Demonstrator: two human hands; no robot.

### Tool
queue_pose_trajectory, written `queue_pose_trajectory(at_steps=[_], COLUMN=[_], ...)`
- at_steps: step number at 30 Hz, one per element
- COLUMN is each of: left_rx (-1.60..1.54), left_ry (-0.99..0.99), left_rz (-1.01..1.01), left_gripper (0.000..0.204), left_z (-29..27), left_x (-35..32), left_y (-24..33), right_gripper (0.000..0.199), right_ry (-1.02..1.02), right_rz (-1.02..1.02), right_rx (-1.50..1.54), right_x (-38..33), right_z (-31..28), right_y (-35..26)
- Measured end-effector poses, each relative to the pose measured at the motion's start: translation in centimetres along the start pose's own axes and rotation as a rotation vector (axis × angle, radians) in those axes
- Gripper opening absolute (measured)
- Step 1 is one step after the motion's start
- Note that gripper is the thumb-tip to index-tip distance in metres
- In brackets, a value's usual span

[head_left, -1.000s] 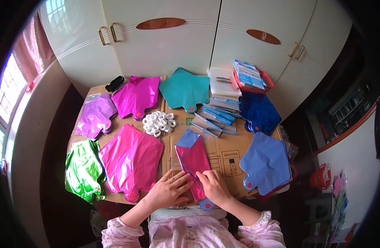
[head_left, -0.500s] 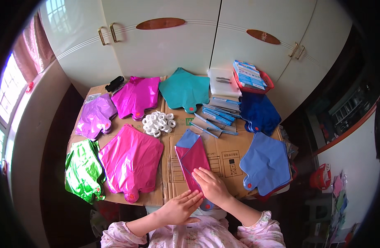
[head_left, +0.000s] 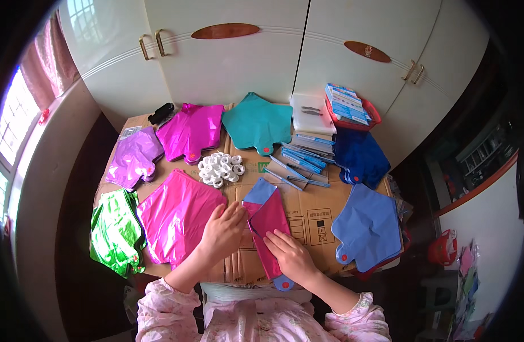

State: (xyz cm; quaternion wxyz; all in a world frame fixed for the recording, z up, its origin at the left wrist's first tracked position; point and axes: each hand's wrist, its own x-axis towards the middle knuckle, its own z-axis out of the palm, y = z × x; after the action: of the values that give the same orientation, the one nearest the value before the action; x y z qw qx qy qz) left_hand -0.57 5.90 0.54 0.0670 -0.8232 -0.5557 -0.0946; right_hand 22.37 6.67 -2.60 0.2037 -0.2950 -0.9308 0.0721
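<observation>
In front of me lies a folded foil balloon (head_left: 273, 219), long and narrow, magenta with a blue upper corner and a blue tab with a red dot at its near end. My right hand (head_left: 293, 256) rests flat on its lower part, fingers stretched out. At the balloon's upper left edge is my left hand (head_left: 223, 231), fingers extended and their tips at the edge; its thumb is hidden. Under my left forearm spreads a flat pink foil balloon (head_left: 179, 219). A pile of white ribbon rolls (head_left: 220, 169) sits beyond my left hand.
Flat foil balloons ring the cardboard (head_left: 239, 268): green (head_left: 116, 231), lilac (head_left: 135, 157), purple-magenta (head_left: 190, 134), teal (head_left: 257, 125), dark blue (head_left: 361, 157) and light blue (head_left: 369, 228). Blue-edged packets (head_left: 302, 159), clear bags (head_left: 310, 117) and a red basket (head_left: 373, 114) stand far right. Behind are white cabinets (head_left: 233, 68).
My left hand has moved up and away from the folded balloon's lower end to its upper left edge. My right hand stays on the balloon. The view has shifted slightly.
</observation>
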Motion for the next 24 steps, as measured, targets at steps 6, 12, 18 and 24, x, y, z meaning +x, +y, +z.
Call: queue_pose_trajectory(at_steps=[6, 12, 18, 24], left_rx=[0.004, -0.826, -1.077, -1.407], left_ry=[0.036, 0.129, 0.180, 0.183], left_rz=[-0.084, -0.472, -0.648, -0.689], left_gripper=[0.051, 0.069, 0.087, 0.089], left_z=[0.8, 2.3, 3.9, 4.1], left_x=[1.5, 1.9, 2.0, 1.5], left_y=[-1.3, 0.1, 0.5, 1.3], right_gripper=[0.037, 0.037, 0.037, 0.037], right_ry=[0.009, 0.032, 0.035, 0.022], right_rz=[-0.012, -0.012, -0.005, -0.011], right_rx=[-0.012, 0.010, 0.023, 0.034], right_x=[0.0, 0.2, 0.2, 0.4], right_z=[0.0, -0.2, -0.4, -0.7], right_y=[0.0, -0.1, -0.1, -0.2])
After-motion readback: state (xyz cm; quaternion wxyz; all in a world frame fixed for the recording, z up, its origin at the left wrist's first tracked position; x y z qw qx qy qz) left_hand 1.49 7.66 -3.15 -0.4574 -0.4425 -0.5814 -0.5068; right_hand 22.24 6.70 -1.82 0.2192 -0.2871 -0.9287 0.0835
